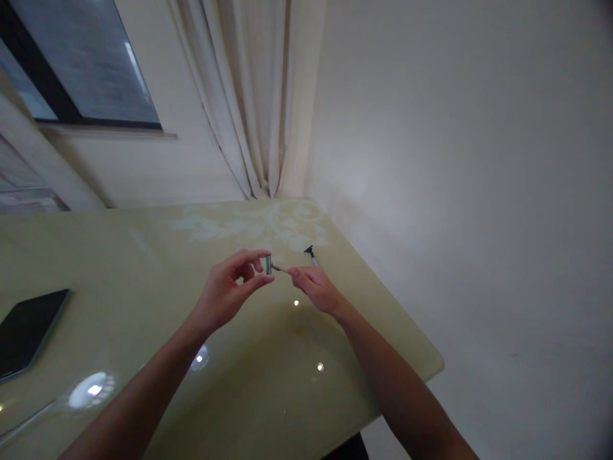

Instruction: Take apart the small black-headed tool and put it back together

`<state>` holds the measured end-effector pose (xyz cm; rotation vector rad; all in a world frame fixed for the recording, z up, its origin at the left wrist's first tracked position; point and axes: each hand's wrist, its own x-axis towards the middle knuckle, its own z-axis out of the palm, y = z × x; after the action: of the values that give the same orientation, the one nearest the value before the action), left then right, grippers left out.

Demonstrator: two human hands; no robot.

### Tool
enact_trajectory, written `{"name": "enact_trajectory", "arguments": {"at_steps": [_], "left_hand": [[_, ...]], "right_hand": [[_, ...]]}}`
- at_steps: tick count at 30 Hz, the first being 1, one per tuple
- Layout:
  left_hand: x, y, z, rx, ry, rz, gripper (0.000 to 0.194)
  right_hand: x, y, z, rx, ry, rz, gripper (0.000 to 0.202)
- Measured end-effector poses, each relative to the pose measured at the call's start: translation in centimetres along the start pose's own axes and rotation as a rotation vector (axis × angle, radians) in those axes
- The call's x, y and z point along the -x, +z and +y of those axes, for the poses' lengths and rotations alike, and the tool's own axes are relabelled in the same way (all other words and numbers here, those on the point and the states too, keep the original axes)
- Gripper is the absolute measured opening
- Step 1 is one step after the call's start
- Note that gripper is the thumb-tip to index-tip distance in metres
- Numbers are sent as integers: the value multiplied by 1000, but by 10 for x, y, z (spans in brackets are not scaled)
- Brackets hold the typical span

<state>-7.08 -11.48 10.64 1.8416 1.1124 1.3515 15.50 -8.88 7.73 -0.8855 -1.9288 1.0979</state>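
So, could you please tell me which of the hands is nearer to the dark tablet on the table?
Left. The left hand is to the right of the tablet, not touching it; the right hand is farther right, beyond the left hand.

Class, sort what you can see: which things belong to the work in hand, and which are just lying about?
In hand:
- small green piece, pinched by the left hand
- slim handle, held by the right hand

Lying about:
- black-headed tool beyond the right hand, possibly related
- dark flat device at the left
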Motion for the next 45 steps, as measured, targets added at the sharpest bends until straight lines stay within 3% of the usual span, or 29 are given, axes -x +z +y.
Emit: {"name": "enact_trajectory", "arguments": {"at_steps": [5, 9, 14, 18, 23, 35, 45], "left_hand": [[0, 0, 0, 4, 18, 1, 36], [0, -1, -2, -3, 1, 5, 36], [1, 0, 0, 12, -5, 0, 36], [0, 0, 2, -8, 1, -6, 34], [0, 1, 0, -8, 27, -15, 35], [1, 1, 1, -48, 41, -37, 35], [1, 0, 1, -57, 43, -34, 36]], "right_hand": [[0, 0, 0, -27, 1, -49, 62], [0, -2, 2, -8, -10, 11, 60], [0, -2, 1, -19, -10, -36, 61], [0, -3, 1, -10, -14, 18, 61], [-1, -3, 1, -47, 8, -42, 62], [-3, -2, 4, -24, -9, 73, 61], [-4, -1, 4, -3, -17, 95, 61]]}}
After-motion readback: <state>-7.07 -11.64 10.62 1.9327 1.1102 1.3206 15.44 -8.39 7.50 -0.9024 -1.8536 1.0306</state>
